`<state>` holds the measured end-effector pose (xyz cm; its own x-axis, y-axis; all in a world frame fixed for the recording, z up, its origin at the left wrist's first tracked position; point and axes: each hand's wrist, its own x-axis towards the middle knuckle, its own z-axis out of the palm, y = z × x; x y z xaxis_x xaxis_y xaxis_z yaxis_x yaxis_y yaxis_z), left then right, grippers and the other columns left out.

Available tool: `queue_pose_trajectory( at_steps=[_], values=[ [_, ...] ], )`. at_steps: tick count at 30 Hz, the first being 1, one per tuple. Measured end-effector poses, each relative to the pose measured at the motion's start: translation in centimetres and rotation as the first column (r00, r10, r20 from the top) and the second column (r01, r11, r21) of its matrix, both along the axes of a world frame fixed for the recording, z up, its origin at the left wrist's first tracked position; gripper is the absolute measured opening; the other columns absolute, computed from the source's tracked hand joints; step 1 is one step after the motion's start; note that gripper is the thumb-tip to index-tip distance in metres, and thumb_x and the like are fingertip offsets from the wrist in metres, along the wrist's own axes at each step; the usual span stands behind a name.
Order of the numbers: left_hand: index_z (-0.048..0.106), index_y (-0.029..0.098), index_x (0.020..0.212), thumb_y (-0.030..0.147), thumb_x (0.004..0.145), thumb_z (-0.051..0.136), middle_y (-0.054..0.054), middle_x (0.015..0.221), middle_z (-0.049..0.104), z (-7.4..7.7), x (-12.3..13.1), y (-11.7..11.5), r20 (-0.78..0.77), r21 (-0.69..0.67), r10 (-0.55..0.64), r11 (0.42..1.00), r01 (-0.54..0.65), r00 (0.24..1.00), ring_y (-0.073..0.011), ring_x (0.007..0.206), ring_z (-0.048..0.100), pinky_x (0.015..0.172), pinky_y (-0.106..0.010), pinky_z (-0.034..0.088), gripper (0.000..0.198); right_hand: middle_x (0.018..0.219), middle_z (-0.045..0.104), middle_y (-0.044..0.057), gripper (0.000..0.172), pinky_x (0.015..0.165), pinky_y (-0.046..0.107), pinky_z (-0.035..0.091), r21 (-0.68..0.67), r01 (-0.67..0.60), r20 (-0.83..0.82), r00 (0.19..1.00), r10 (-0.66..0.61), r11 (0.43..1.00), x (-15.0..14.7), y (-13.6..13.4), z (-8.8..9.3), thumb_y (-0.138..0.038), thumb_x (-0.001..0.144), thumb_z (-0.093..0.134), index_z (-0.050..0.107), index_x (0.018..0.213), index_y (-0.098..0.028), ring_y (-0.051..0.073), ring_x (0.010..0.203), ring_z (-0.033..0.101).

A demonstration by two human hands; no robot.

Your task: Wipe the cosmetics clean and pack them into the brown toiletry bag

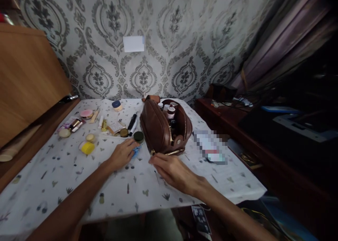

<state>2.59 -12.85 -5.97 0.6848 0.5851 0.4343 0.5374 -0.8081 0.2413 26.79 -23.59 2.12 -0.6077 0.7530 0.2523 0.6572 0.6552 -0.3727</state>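
A brown leather toiletry bag [158,128] stands open on the white patterned tablecloth [79,177], with small bottles [170,111] upright inside. My left hand [121,154] lies curled over a small blue item [137,151] just left of the bag. My right hand [173,170] rests on the cloth at the bag's near end, fingers together by the gold zipper pull [153,152]; whether it pinches the pull is unclear.
Several cosmetics lie to the left: a yellow sponge [88,148], a dark round jar [138,136], a pink compact [86,113], a black tube [132,122], a blue-lidded jar [116,105]. A wooden board [29,79] leans at left. A dark cabinet [264,142] stands right.
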Motion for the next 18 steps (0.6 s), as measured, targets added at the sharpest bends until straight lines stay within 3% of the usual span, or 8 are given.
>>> queue_pose_trajectory(
  at_steps=[2,5,10,13,18],
  values=[
    [0.062,0.018,0.115,0.009,0.090,0.045,-0.008,0.110,0.064,-0.1,0.1,0.0,0.008,-0.016,0.001,1.000,-0.001,1.000,-0.0208,0.106,0.059,0.092,-0.035,0.052,0.032,0.097,0.066,0.009,0.021,0.076,0.030,0.053,-0.025,-0.035,-0.045,0.998,0.033,0.999,-1.9,1.1,-1.0,-0.012,0.095,0.045,0.063,0.104,-0.015,0.018,0.085,0.066],
    [0.063,0.019,0.110,0.009,0.087,0.049,-0.007,0.104,0.064,-0.3,0.0,0.2,0.026,-0.055,0.018,0.998,-0.016,1.000,-0.0209,0.101,0.060,0.088,-0.034,0.051,0.030,0.104,0.067,0.008,0.021,0.083,0.030,0.052,-0.052,-0.038,-0.255,0.967,0.023,0.998,-4.9,3.1,-2.6,-0.011,0.093,0.048,0.064,0.105,-0.017,0.018,0.092,0.064],
    [0.065,0.020,0.093,0.012,0.082,0.054,-0.005,0.094,0.063,-0.1,-1.1,1.1,0.017,-0.108,0.224,0.969,-0.221,0.974,-0.0210,0.090,0.061,0.076,-0.031,0.051,0.018,0.103,0.066,0.005,0.027,0.076,0.027,0.051,-0.147,0.038,-0.583,0.804,-0.118,0.988,-9.2,6.3,-5.0,-0.006,0.085,0.051,0.065,0.105,-0.020,0.015,0.088,0.062],
    [0.065,0.021,0.101,0.011,0.084,0.048,-0.006,0.101,0.064,0.2,-2.2,1.8,0.076,-0.069,0.323,0.945,-0.319,0.943,-0.0225,0.100,0.060,0.084,-0.033,0.050,0.025,0.092,0.064,0.003,0.023,0.070,0.025,0.050,-0.227,0.101,-0.620,0.752,-0.223,0.969,-10.3,7.5,-6.7,-0.008,0.085,0.051,0.065,0.101,-0.018,0.014,0.077,0.062],
    [0.064,0.021,0.104,0.012,0.085,0.043,-0.005,0.103,0.066,0.4,-3.4,2.8,0.140,-0.093,0.398,0.917,-0.389,0.906,-0.0225,0.102,0.061,0.089,-0.035,0.049,0.030,0.083,0.063,0.001,0.024,0.068,0.023,0.048,-0.300,0.099,-0.588,0.764,-0.266,0.949,-10.1,7.5,-8.7,-0.004,0.082,0.051,0.066,0.095,-0.017,0.011,0.068,0.062]
  ],
)
